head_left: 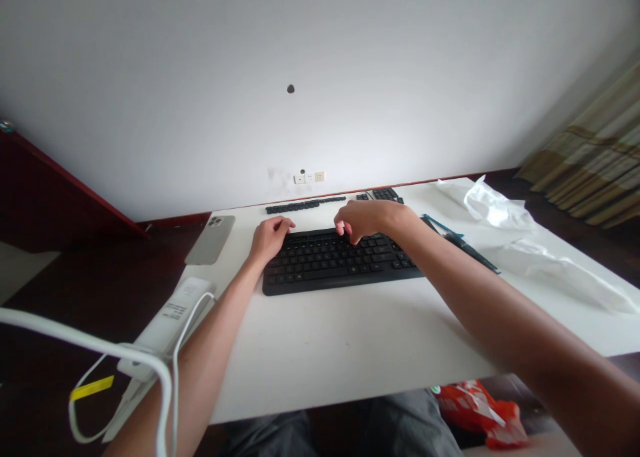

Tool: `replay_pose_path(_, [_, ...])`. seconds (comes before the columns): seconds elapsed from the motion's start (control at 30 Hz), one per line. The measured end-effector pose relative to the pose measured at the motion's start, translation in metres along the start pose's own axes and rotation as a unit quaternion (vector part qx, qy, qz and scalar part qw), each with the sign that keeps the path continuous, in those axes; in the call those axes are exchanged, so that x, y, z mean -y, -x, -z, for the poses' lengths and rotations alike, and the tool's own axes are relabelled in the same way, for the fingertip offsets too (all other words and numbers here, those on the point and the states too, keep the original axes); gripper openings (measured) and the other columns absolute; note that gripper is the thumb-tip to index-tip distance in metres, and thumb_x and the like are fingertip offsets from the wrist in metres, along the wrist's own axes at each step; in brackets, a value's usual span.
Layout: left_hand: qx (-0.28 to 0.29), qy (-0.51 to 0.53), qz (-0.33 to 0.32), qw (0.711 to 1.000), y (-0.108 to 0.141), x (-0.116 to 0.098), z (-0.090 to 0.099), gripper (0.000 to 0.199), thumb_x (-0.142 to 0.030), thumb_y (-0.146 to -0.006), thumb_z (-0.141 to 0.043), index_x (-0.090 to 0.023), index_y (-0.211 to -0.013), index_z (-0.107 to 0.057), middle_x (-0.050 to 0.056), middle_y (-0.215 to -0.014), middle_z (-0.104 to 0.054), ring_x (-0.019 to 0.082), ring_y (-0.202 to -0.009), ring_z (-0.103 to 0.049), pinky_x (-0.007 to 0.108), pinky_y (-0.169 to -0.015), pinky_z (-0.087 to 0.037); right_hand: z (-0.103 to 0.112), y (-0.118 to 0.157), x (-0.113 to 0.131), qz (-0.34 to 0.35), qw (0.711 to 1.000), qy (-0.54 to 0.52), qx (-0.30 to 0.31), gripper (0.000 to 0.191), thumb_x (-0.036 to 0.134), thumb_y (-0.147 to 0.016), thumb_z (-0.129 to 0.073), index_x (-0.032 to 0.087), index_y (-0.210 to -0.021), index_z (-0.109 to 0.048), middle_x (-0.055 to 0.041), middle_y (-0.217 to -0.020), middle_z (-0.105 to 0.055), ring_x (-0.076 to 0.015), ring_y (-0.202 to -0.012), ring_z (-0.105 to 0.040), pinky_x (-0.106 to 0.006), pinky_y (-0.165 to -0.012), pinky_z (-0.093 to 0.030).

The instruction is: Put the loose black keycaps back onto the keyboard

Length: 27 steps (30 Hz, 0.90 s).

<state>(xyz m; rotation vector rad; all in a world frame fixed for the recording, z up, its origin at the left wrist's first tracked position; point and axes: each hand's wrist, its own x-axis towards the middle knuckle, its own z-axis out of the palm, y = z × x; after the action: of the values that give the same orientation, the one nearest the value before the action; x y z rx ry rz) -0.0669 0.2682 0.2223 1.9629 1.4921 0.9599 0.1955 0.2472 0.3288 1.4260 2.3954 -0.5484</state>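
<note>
A black keyboard (325, 263) lies on the white table (320, 350). My left hand (270, 238) rests at its upper left corner, thumb and fingers drawn together; whether anything small is between them is hidden. Over the keyboard's top rows is my right hand (361, 220), its fingers curled down and pressed together, with anything in them too small to make out. Behind the hands, loose black keycaps (293, 207) stand in rows, and another group of keycaps (385, 194) sits farther right.
At the back left lies a phone (210, 240). A white power strip (173, 317) with cables is at the left edge. Right of the keyboard are dark tools (470, 250) and clear plastic bags (497, 207). A red bag (475, 410) shows below the table.
</note>
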Motion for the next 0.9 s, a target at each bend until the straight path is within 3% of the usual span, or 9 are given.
replay_pose_path(0.1, [0.000, 0.002, -0.001, 1.000, 0.000, 0.002, -0.001, 0.035, -0.042, -0.094, -0.050, -0.022, -0.083, -0.077, 0.002, -0.081, -0.074, 0.019, -0.074, -0.063, 0.029, -0.070, -0.043, 0.003, 0.004, -0.003, -0.002, 1.000, -0.015, -0.025, 0.033, 0.020, -0.071, -0.080, 0.022, -0.105, -0.077, -0.0080, -0.102, -0.075, -0.0269, -0.092, -0.068, -0.033, -0.072, -0.047])
replay_pose_path(0.2, [-0.004, 0.001, -0.003, 1.000, -0.001, 0.003, -0.001, 0.034, -0.041, -0.093, -0.050, -0.022, -0.083, -0.077, 0.001, -0.080, -0.074, 0.019, -0.073, -0.063, 0.029, -0.069, -0.042, 0.010, 0.011, -0.001, 0.033, 0.981, -0.088, -0.167, 0.015, 0.031, -0.077, -0.078, 0.020, -0.087, -0.074, -0.0051, -0.088, -0.071, -0.0203, -0.080, -0.063, -0.031, -0.069, -0.043])
replay_pose_path(0.3, [-0.004, -0.004, -0.009, 1.000, -0.001, 0.002, -0.001, 0.034, -0.040, -0.093, -0.050, -0.022, -0.083, -0.077, 0.001, -0.081, -0.074, 0.019, -0.073, -0.063, 0.029, -0.069, -0.042, 0.021, 0.022, 0.008, 0.111, 0.897, -0.260, -0.340, 0.033, 0.049, -0.084, -0.073, 0.020, -0.075, -0.061, 0.0004, -0.067, -0.054, -0.0136, -0.066, -0.051, -0.028, -0.060, -0.036])
replay_pose_path(0.37, [-0.003, -0.004, -0.009, 1.000, 0.000, 0.001, 0.000, 0.034, -0.040, -0.093, -0.050, -0.022, -0.082, -0.076, 0.001, -0.082, -0.075, 0.019, -0.073, -0.063, 0.029, -0.068, -0.042, 0.028, 0.028, 0.015, 0.163, 0.816, -0.395, -0.390, 0.045, 0.058, -0.087, -0.067, 0.022, -0.069, -0.048, 0.0040, -0.059, -0.039, -0.0108, -0.057, -0.040, -0.026, -0.054, -0.031])
replay_pose_path(0.47, [-0.002, -0.003, -0.008, 1.000, 0.000, 0.000, 0.000, 0.034, -0.040, -0.093, -0.050, -0.022, -0.081, -0.076, 0.001, -0.082, -0.075, 0.019, -0.073, -0.063, 0.029, -0.067, -0.041, 0.022, 0.020, 0.022, 0.211, 0.702, -0.558, -0.390, 0.055, 0.063, -0.088, -0.061, 0.025, -0.066, -0.029, 0.0072, -0.056, -0.022, -0.0092, -0.049, -0.026, -0.025, -0.047, -0.024])
replay_pose_path(0.53, [-0.002, -0.003, -0.008, 1.000, 0.000, 0.000, 0.000, 0.034, -0.040, -0.093, -0.050, -0.022, -0.081, -0.076, 0.001, -0.081, -0.074, 0.019, -0.073, -0.063, 0.029, -0.067, -0.041, 0.004, 0.000, 0.024, 0.210, 0.662, -0.627, -0.353, 0.058, 0.061, -0.086, -0.063, 0.026, -0.067, -0.022, 0.0086, -0.055, -0.016, -0.0089, -0.047, -0.019, -0.025, -0.044, -0.021])
replay_pose_path(0.63, [-0.003, 0.002, -0.003, 1.000, 0.000, 0.000, -0.001, 0.034, -0.041, -0.093, -0.050, -0.022, -0.082, -0.076, 0.001, -0.080, -0.074, 0.019, -0.074, -0.065, 0.029, -0.069, -0.042, -0.032, -0.036, 0.027, 0.178, 0.642, -0.689, -0.285, 0.062, 0.057, -0.080, -0.069, 0.026, -0.067, -0.017, 0.0105, -0.052, -0.014, -0.0075, -0.046, -0.013, -0.024, -0.042, -0.014])
replay_pose_path(0.7, [-0.003, 0.004, 0.000, 1.000, -0.001, 0.001, -0.001, 0.035, -0.042, -0.094, -0.050, -0.022, -0.083, -0.076, 0.002, -0.079, -0.074, 0.020, -0.074, -0.065, 0.029, -0.070, -0.042, -0.045, -0.050, 0.028, 0.161, 0.649, -0.696, -0.260, 0.062, 0.054, -0.077, -0.072, 0.026, -0.066, -0.019, 0.0113, -0.051, -0.014, -0.0067, -0.046, -0.012, -0.024, -0.043, -0.011])
replay_pose_path(0.9, [0.001, -0.005, -0.004, 1.000, -0.001, 0.002, -0.001, 0.033, -0.041, -0.092, -0.050, -0.023, -0.083, -0.077, 0.001, -0.078, -0.073, 0.018, -0.069, -0.061, 0.029, -0.066, -0.040, -0.016, -0.027, 0.027, 0.233, 0.597, -0.704, -0.305, 0.061, 0.046, -0.081, -0.070, 0.026, -0.068, -0.015, 0.0106, -0.053, -0.013, -0.0069, -0.046, -0.011, -0.024, -0.042, -0.014])
